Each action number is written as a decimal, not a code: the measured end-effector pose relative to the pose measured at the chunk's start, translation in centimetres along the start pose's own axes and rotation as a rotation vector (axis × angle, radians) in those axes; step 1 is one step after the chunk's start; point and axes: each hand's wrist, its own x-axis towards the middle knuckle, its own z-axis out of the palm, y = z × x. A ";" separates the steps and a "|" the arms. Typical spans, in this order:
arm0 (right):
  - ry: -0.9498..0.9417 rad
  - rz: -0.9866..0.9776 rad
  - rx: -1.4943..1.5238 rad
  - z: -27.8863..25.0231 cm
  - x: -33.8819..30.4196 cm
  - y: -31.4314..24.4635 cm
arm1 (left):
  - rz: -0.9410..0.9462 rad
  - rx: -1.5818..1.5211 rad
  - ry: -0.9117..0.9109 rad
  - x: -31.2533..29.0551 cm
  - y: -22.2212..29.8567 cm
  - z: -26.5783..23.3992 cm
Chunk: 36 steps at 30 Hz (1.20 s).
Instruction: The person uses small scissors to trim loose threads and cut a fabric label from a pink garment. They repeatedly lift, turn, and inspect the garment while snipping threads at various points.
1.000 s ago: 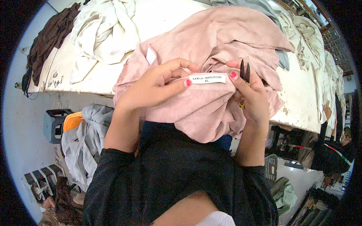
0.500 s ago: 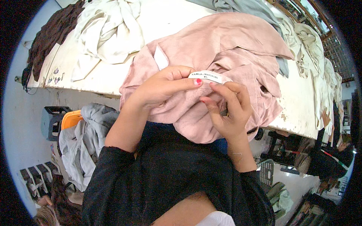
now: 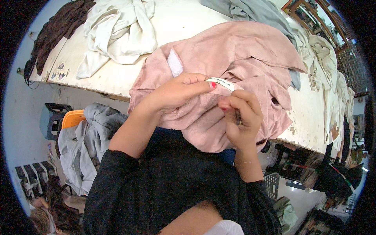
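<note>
A pink garment [image 3: 250, 43] lies bunched over the table edge and hangs down in front of me. A small white label [image 3: 225, 84] shows at its folded edge. My left hand [image 3: 178, 92] is closed on the garment, its thumb pressed on the label's left end. Close by the label's right end is my right hand [image 3: 244, 111], with its fingers curled and slightly blurred. Something small and dark with a metallic glint sits in its palm, too hidden to name. A white piece of cloth or paper [image 3: 175, 64] pokes out of the garment's left side.
On the white table [image 3: 184, 29] lie a white cloth [image 3: 121, 31], a dark brown cloth [image 3: 64, 31], a grey cloth [image 3: 262, 19] and cream garments [image 3: 323, 53]. Grey fabric [image 3: 80, 145] drapes over an orange chair [image 3: 73, 118] at left. A grey plastic crate [image 3: 272, 184] stands below right.
My right hand has shifted a little down and right, its fingers more curled near the label's end. The left hand still pinches the garment. The whole view has moved slightly.
</note>
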 end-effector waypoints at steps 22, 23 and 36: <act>-0.153 0.078 -0.103 0.4 0.5 -1.3 | 0.109 -0.128 0.074 -0.2 -0.5 1.0; -0.205 0.113 0.050 0.1 0.6 -1.6 | 0.137 -0.109 0.097 0.0 -0.5 0.9; 0.101 0.218 -0.136 -1.3 0.1 -1.1 | 0.115 0.022 0.127 -0.1 0.2 0.7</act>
